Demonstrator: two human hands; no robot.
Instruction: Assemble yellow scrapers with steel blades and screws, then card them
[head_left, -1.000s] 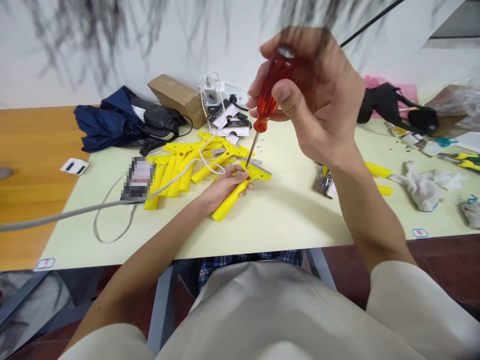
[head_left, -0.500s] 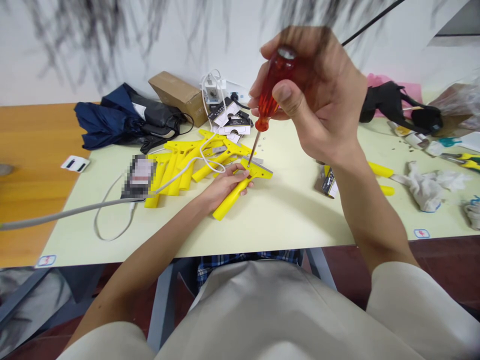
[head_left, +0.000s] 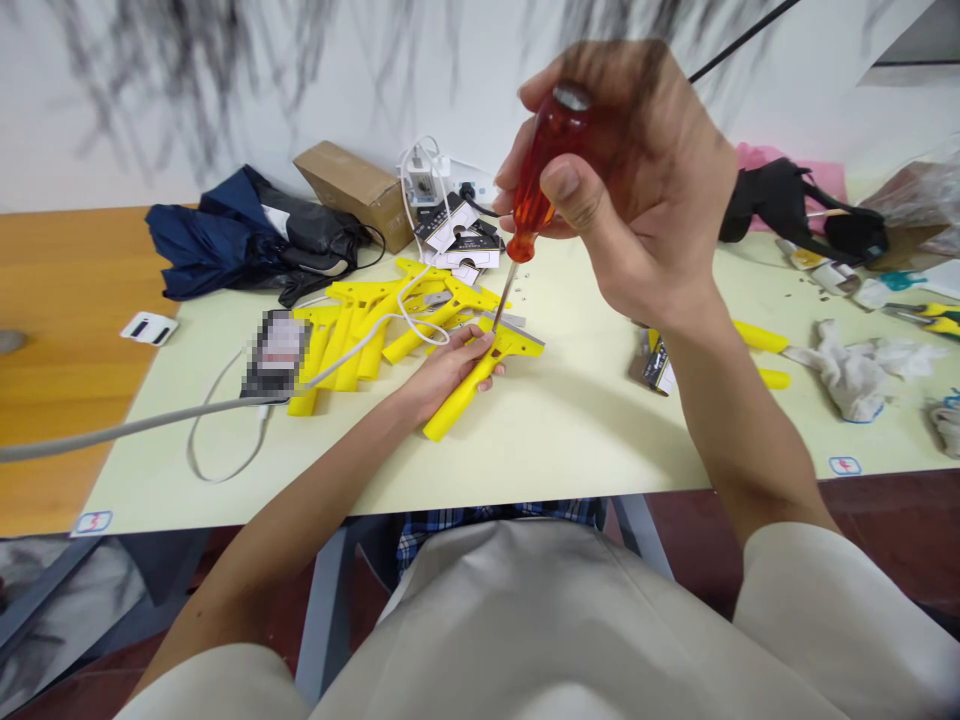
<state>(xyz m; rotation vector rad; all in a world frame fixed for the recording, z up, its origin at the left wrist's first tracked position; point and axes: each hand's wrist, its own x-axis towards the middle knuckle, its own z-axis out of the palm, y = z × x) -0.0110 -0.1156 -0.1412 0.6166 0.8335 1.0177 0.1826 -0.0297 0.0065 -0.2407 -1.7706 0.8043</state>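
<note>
Right hand (head_left: 652, 190) slightly raised

Its fingers curl around the red screwdriver (head_left: 534, 195), shaft slanting down to the yellow scraper's head (head_left: 517, 343). Over the table (head_left: 577, 450), the left hand (head_left: 447, 374), nearly closed, grips that scraper (head_left: 462, 400).

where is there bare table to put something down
Widest: pale tabletop between the yellow scraper in the left hand and the right forearm. Smaller: between the white cable loop and left forearm. Crowded: beyond that hand, with piled scrapers, then small boxes.
</note>
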